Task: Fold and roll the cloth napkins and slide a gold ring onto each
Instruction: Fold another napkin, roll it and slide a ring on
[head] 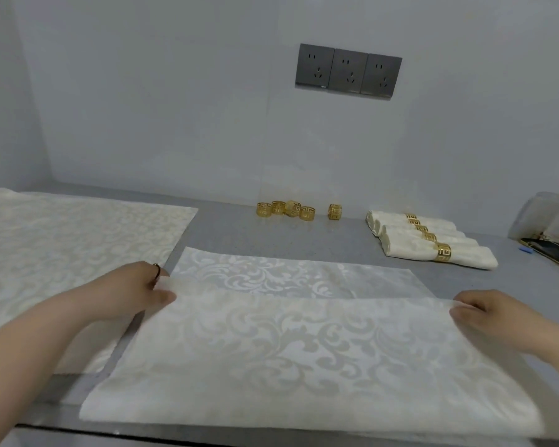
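Note:
A cream damask napkin [304, 350] lies on the grey counter in front of me, its near half lifted and folded toward the far edge. My left hand [142, 290] pinches the folded edge's left corner. At the right corner my right hand [478, 312] pinches the same edge. Several loose gold rings [286, 210] stand in a row near the wall, with one more gold ring [335, 211] set apart to their right. Several rolled napkins [430, 241] with gold rings on them lie side by side at the back right.
A stack of flat cream napkins [62, 253] covers the counter's left side. A clear bag [549, 221] and a dark gold-edged item [552, 251] sit at the far right. Grey wall sockets [348, 71] are above. The counter's front edge [142, 433] runs just below the napkin.

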Demonstrator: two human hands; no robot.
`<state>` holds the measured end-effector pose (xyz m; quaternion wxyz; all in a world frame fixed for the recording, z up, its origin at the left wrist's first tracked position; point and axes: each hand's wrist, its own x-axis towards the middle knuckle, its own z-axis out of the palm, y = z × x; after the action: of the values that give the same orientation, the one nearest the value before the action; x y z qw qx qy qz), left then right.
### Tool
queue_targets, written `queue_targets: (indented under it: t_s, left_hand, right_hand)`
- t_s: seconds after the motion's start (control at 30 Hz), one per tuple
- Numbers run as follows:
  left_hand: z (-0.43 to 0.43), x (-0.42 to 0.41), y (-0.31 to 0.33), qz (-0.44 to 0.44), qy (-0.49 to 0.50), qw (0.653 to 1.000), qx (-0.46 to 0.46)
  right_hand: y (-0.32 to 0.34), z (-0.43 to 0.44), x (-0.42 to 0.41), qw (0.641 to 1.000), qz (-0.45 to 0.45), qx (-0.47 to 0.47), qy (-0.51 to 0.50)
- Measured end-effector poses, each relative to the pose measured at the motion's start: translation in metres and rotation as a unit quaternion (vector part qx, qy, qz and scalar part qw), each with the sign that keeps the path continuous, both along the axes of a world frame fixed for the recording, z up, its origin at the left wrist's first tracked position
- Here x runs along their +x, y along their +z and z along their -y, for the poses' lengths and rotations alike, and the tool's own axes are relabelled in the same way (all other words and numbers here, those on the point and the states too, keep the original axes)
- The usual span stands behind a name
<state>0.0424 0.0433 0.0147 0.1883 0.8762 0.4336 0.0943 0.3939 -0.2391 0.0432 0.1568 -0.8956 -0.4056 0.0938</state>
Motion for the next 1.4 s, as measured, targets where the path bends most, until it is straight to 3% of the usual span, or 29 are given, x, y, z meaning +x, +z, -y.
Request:
queue_targets:
  t_s: [0.5,0.73,1.4]
  left_hand:
    - [-0.093,0.062,-0.024,0.130,0.118,0.983,-0.046]
    - [-0.107,0.065,-0.037,0.128,0.149,0.981,0.012]
    - [-0.106,0.074,-0.039,0.102,0.225,0.968,0.055]
  right_hand:
    - [-0.019,-0.115,0.052,0.999,0.032,0.008,-0.039]
    - [-0.031,-0.145,0.060,0.997,0.061,0.004,-0.056]
    - [-0.037,-0.175,0.072,0.981,0.152,-0.051,-0.106]
